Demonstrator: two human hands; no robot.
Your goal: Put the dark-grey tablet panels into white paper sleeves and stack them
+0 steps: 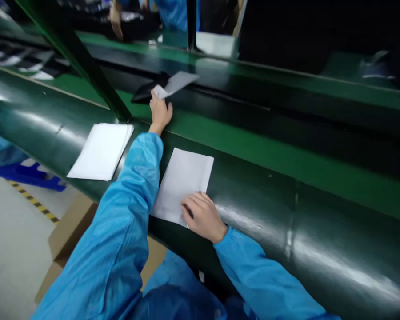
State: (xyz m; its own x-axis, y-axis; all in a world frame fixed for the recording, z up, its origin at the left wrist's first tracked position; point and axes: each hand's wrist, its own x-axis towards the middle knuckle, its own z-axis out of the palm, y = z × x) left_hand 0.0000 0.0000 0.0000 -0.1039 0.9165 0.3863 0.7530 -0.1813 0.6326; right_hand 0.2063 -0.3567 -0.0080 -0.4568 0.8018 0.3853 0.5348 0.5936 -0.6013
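My left hand (160,112) reaches forward over the green bench and pinches the corner of a grey-white sheet (177,82), which lies partly over a flat black item (146,92). My right hand (204,217) rests near me with curled fingers pressing on the lower corner of a white sheet (183,183) that lies on the dark green surface (286,213). Both arms wear bright blue sleeves.
A stack of white sheets (100,150) lies left of my left arm. A dark green post (86,62) slants up from the bench. Cardboard boxes (73,231) stand on the floor below. Another person's hand (115,18) works at the far side.
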